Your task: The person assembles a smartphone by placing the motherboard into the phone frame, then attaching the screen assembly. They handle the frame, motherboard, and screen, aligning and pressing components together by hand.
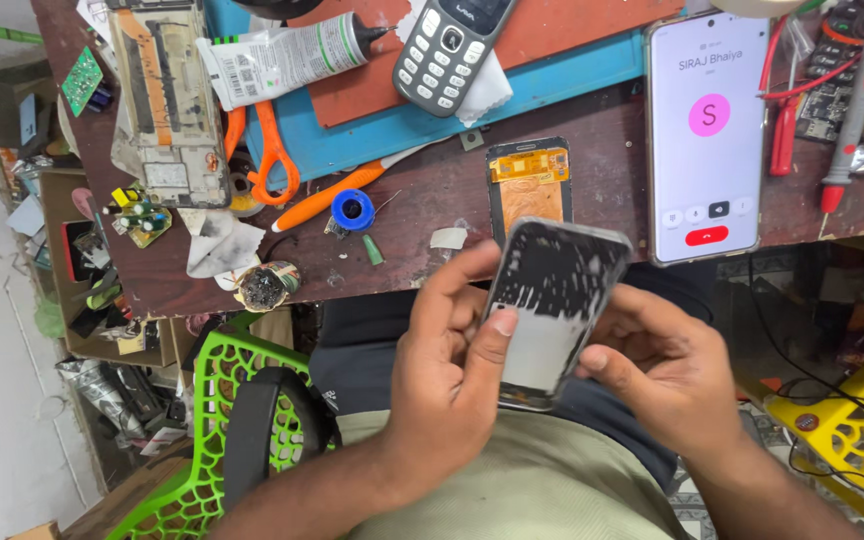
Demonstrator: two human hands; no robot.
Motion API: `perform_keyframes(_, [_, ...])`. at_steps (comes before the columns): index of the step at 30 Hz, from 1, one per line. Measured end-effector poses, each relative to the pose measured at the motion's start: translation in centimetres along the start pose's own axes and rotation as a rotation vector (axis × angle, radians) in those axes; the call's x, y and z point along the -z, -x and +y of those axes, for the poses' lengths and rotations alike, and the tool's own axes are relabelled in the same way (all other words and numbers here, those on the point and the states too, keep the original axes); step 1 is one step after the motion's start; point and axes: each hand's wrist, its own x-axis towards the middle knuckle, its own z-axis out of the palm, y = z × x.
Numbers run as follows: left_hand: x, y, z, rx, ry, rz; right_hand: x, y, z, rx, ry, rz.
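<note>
left hand [452, 350] gripped phone panel [552, 310] over lap, thumb pressed on its face; right hand [662, 370] cupped its other edge. lit smartphone [707, 135], keypad phone [447, 50] lay on counter [432, 195] beyond.

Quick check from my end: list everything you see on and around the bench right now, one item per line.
phone frame: 1, black and white, held in both hands
smartphone: 1, lit white screen, bench right
keypad phone: 1, grey, bench top
screen part: 1, orange, bench centre
glue tube: 1, white, top left
scissors: 1, orange handles, left
tape roll: 1, blue, centre
chair: 1, green, lower left
left hand: 1, thumb on frame
right hand: 1, supporting frame's edge
</note>
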Motion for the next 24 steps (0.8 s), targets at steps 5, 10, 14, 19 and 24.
perform_keyframes(5, [-0.7, 0.4, -0.7, 0.059, 0.057, -0.042, -0.4, -0.1, 0.1, -0.036, -0.038, 0.037])
perform_keyframes(10, [-0.1, -0.7, 0.4, -0.138, -0.255, 0.011, -0.1, 0.0, -1.2, 0.064, 0.298, -0.030])
perform_keyframes(14, [0.6, -1.7, 1.2, -0.195, -0.419, -0.062, -0.4, -0.1, -1.6, 0.150, 0.478, -0.075])
perform_keyframes(19, [0.0, -1.9, 0.8, -0.107, -0.280, -0.012, -1.1, 0.1, -1.0, 0.173, 0.440, 0.158])
perform_keyframes(24, [-0.4, -1.5, 0.0, -0.048, -0.195, 0.020, -1.2, 0.1, -0.4, 0.179, 0.362, 0.227])
